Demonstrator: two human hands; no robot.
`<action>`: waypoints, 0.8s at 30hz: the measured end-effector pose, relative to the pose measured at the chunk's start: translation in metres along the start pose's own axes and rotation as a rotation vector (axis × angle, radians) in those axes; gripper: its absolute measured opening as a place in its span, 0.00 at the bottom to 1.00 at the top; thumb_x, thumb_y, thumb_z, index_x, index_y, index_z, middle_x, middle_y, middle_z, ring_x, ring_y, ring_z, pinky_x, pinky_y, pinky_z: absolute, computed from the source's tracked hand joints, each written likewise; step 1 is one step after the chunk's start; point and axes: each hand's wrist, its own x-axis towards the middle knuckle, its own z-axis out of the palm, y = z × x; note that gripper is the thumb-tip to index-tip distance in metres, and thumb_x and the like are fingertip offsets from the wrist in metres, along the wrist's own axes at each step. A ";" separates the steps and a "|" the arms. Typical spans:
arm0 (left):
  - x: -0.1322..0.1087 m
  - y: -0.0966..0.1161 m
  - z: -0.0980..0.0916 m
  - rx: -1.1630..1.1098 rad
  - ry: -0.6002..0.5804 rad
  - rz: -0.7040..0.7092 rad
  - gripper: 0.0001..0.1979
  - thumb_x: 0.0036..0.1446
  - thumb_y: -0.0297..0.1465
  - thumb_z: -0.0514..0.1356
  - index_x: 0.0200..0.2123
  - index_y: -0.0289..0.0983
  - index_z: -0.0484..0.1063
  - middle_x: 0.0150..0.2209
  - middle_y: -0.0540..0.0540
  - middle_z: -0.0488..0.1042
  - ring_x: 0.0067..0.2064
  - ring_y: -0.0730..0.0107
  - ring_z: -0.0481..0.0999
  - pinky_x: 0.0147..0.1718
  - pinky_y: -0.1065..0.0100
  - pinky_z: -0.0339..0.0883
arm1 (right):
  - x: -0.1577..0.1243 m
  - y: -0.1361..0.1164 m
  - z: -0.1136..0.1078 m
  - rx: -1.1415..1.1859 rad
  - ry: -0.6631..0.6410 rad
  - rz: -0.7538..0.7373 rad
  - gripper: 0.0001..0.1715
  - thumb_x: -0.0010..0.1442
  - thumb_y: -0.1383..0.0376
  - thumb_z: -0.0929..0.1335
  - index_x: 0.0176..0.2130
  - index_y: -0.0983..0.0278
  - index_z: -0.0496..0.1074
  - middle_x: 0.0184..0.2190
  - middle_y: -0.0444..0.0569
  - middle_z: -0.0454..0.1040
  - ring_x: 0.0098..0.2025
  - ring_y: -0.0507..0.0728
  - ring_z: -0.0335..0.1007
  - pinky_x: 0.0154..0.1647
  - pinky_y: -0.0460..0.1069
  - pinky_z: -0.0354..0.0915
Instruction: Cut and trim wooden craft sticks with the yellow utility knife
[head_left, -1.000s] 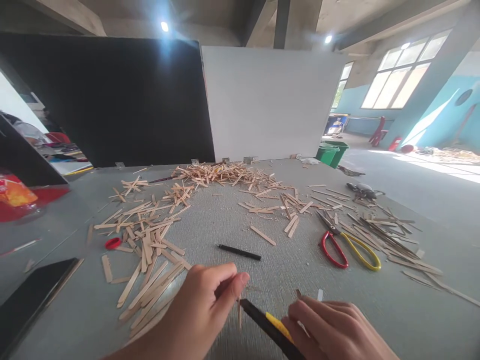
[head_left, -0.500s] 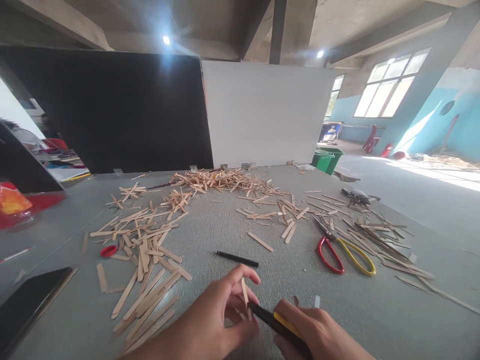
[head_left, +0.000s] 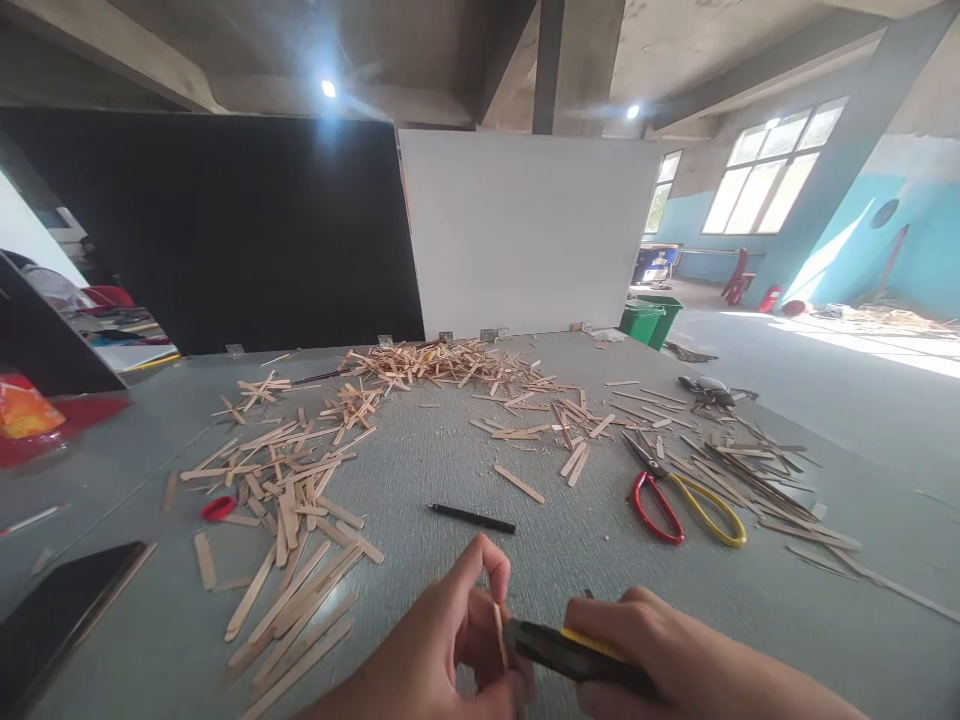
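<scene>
My left hand [head_left: 457, 640] is closed around a wooden craft stick [head_left: 500, 630], which stands nearly upright between thumb and fingers. In my right hand [head_left: 637, 650] is a black-and-yellow utility knife [head_left: 555, 648], its front end against the stick; the blade itself is too blurred to make out. Beyond my hands a black pen [head_left: 472, 517] lies on the grey table [head_left: 420, 460]. To the right are scissors [head_left: 656, 485] with one red and one yellow handle, blades pointing away and partly apart.
A heap of craft sticks [head_left: 442, 362] lies at the back, with more loose sticks [head_left: 292, 540] on the left. Long thin strips [head_left: 757, 490] lie at right. A red ring [head_left: 218, 509] and a dark flat device [head_left: 75, 610] are at left. Panels [head_left: 525, 230] stand behind.
The knife and my right hand have shifted a little to the right and down, with the knife now lying flatter. The stick in my left hand has turned more upright.
</scene>
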 end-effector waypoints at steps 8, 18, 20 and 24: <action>-0.011 0.011 0.013 0.062 0.025 -0.048 0.21 0.51 0.23 0.63 0.40 0.44 0.54 0.29 0.58 0.71 0.28 0.78 0.66 0.31 0.75 0.61 | -0.012 0.006 -0.009 -0.041 0.029 0.048 0.10 0.57 0.72 0.69 0.37 0.57 0.78 0.24 0.38 0.72 0.23 0.49 0.62 0.21 0.45 0.49; -0.005 0.013 0.021 0.042 -0.074 -0.083 0.25 0.47 0.27 0.69 0.39 0.43 0.55 0.28 0.59 0.74 0.26 0.80 0.67 0.28 0.77 0.60 | -0.023 0.015 -0.027 -0.093 -0.012 -0.069 0.10 0.58 0.71 0.70 0.36 0.56 0.78 0.26 0.39 0.74 0.22 0.51 0.66 0.19 0.45 0.48; -0.002 0.013 0.024 0.017 -0.099 -0.109 0.28 0.44 0.26 0.72 0.38 0.44 0.55 0.27 0.59 0.74 0.24 0.80 0.65 0.26 0.78 0.60 | -0.027 0.016 -0.029 -0.102 0.006 -0.093 0.10 0.57 0.71 0.70 0.35 0.56 0.77 0.26 0.40 0.75 0.22 0.51 0.67 0.19 0.45 0.48; -0.002 0.011 0.029 -0.029 -0.080 -0.094 0.31 0.42 0.28 0.75 0.39 0.44 0.56 0.26 0.59 0.75 0.23 0.81 0.63 0.25 0.78 0.58 | -0.032 0.014 -0.033 -0.136 0.015 -0.077 0.10 0.56 0.71 0.70 0.34 0.55 0.77 0.26 0.40 0.75 0.22 0.51 0.68 0.19 0.46 0.48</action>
